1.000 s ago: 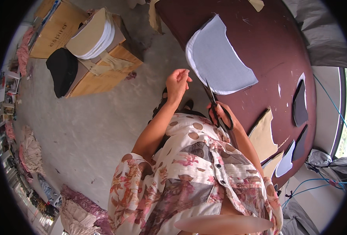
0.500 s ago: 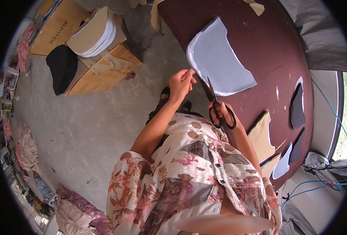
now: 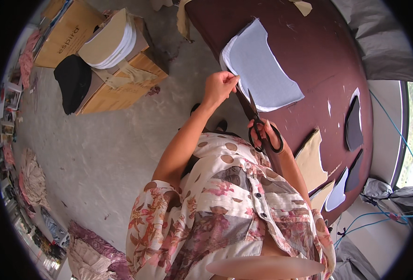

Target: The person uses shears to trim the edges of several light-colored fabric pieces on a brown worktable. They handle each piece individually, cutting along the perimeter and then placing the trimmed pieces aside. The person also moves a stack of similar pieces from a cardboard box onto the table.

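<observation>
My left hand point(image 3: 219, 88) pinches thumb and forefinger together at the left edge of a stack of light blue-grey cut fabric pieces point(image 3: 263, 70). Whatever lies between those fingertips is too small to make out. White layers show along the curved left side of the stack, which lies near the edge of the dark red table point(image 3: 316, 70). In my right hand point(image 3: 270, 132) is a pair of scissors point(image 3: 256, 119) with black loop handles. Its blades point away from me, tips over the lower left corner of the stack.
On the table's right lie beige pieces point(image 3: 312, 161), dark pieces point(image 3: 354, 122) and a white piece point(image 3: 337, 190). Cardboard boxes point(image 3: 127, 91) stand on the floor at left, bearing beige-and-white pieces point(image 3: 106, 42) and a black piece point(image 3: 72, 84). Fabric heaps point(image 3: 83, 254) lie lower left.
My left hand has moved right, its fingertips now over the stack's left edge. The scissor blades have come closer together, while my right hand has barely shifted.
</observation>
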### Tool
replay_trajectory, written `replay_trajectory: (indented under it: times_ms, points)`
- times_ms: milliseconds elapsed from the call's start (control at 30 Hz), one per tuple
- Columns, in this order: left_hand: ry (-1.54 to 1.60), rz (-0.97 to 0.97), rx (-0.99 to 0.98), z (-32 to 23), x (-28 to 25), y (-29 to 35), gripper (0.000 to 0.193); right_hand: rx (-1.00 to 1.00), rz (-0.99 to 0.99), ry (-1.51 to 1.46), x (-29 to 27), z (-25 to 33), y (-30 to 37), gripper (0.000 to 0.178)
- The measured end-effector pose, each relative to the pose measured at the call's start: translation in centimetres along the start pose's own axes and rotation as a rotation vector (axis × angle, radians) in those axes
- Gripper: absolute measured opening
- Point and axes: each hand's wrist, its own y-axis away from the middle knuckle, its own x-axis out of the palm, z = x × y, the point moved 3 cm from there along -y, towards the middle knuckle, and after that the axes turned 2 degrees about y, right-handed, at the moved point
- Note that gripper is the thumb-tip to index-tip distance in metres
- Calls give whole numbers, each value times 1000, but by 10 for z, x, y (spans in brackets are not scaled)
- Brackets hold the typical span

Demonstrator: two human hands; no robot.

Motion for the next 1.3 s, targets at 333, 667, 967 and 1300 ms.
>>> replay_trajectory:
  times_ms: [333,667,967,1300]
  points:
    - [-89,55,-36,0,-4,-12,24,70,-22,10,3,-1,-6,65]
    - [31,57,-160,11,-3,0,23,49,-30,138,1,7,-10,61]
    - [221,104,-237,13,-1,-4,17,48,-34,69,-1,2,-27,61]
    - [176,84,-227,13,0,-6,17,75,-115,290,-9,1,-45,67]
